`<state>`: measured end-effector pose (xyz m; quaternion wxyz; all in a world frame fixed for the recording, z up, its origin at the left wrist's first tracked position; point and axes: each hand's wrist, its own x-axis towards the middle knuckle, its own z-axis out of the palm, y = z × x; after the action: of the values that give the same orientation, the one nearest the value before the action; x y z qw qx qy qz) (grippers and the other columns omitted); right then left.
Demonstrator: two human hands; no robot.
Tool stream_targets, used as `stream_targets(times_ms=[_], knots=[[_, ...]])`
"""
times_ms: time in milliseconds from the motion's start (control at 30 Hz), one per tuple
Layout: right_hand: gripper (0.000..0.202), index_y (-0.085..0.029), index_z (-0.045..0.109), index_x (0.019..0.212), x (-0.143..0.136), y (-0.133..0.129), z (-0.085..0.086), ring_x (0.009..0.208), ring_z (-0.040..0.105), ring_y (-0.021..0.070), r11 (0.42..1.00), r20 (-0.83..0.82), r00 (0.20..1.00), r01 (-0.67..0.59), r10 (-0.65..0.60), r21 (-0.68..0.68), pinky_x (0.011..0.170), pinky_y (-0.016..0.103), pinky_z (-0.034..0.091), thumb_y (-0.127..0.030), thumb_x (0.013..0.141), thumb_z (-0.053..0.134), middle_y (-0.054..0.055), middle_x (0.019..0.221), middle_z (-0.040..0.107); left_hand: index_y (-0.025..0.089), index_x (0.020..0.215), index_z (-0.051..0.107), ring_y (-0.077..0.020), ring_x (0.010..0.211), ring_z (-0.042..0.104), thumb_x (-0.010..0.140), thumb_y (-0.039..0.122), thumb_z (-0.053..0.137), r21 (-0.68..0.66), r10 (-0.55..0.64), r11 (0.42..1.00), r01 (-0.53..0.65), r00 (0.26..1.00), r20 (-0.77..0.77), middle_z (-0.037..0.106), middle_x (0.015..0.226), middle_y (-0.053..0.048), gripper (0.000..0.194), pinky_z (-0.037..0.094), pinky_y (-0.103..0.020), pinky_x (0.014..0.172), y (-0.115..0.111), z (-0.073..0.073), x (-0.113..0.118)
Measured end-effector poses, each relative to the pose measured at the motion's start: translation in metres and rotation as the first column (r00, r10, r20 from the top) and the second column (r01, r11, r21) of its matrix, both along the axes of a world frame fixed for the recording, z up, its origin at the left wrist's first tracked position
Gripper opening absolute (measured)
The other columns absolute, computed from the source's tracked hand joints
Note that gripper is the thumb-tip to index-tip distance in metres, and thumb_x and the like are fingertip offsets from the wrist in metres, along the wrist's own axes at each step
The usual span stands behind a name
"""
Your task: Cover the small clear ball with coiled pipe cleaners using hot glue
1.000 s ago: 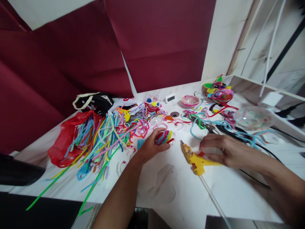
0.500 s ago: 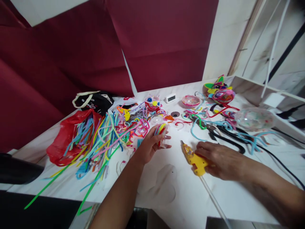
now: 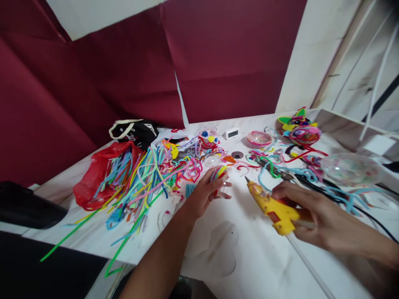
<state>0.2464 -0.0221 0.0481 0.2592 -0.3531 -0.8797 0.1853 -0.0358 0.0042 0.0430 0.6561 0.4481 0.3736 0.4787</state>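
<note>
My left hand [image 3: 211,189] is closed around a small clear plastic piece with yellow, red and blue pipe cleaners [image 3: 220,173] on it; its fingertips show past the far side. To the right, my right hand [image 3: 318,211] grips a yellow hot glue gun [image 3: 274,207] by its handle. The nozzle points up and left, toward the piece, with a gap between them. From the gun's rear a long translucent glue stick [image 3: 307,263] runs down to the right. Part of the handle is hidden by my fingers.
On the left, a red plastic bag [image 3: 93,180] spills many pipe cleaners [image 3: 137,182]. Behind stand a decorated ball [image 3: 208,139], a small digital timer [image 3: 231,133] and a pink-rimmed bowl [image 3: 259,139]. A clear bowl [image 3: 350,169] and black cables lie at right.
My right hand has shifted its hold from the glue gun's side to around its handle, and the gun is now tilted more. The left hand still holds the piece. The view has shifted slightly.
</note>
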Motion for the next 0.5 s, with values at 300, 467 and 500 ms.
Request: stream_targets(times_ms=[300,467,500], knots=[[0.031,-0.036,0.055,0.112,0.005,-0.011,-0.001,0.093,0.066,0.0274,0.970,-0.264,0.964,-0.025,-0.041,-0.242,0.062,0.027,0.058,-0.038,0.083,0.065,0.006,0.111,0.061,0.023,0.125,0.054,-0.0308,0.111,0.059,0.066,0.037,0.082,0.153,0.006,0.988,0.009,0.995,-0.101,0.059,0.123,-0.011,0.066,0.057,-0.035,0.075,-0.003,-0.002,-0.001],[0.048,-0.042,0.055,0.119,0.017,-0.011,-0.013,0.084,0.066,0.0257,0.933,-0.294,0.953,-0.047,-0.065,-0.357,0.060,0.030,0.057,-0.040,0.075,0.073,0.005,0.122,0.057,0.025,0.132,0.052,-0.0303,0.112,0.059,0.063,0.035,0.085,0.160,-0.054,0.983,0.085,0.981,-0.188,0.060,0.123,-0.009,0.077,0.056,-0.039,0.085,-0.002,-0.003,-0.005],[0.050,-0.043,0.055,0.119,0.018,-0.012,-0.014,0.079,0.065,0.0233,0.925,-0.292,0.954,-0.046,-0.072,-0.377,0.061,0.031,0.057,-0.040,0.073,0.074,0.004,0.123,0.056,0.025,0.133,0.052,-0.0305,0.114,0.058,0.063,0.034,0.086,0.171,-0.057,0.981,0.093,0.977,-0.205,0.060,0.125,-0.009,0.078,0.054,-0.040,0.089,-0.002,-0.004,-0.005]])
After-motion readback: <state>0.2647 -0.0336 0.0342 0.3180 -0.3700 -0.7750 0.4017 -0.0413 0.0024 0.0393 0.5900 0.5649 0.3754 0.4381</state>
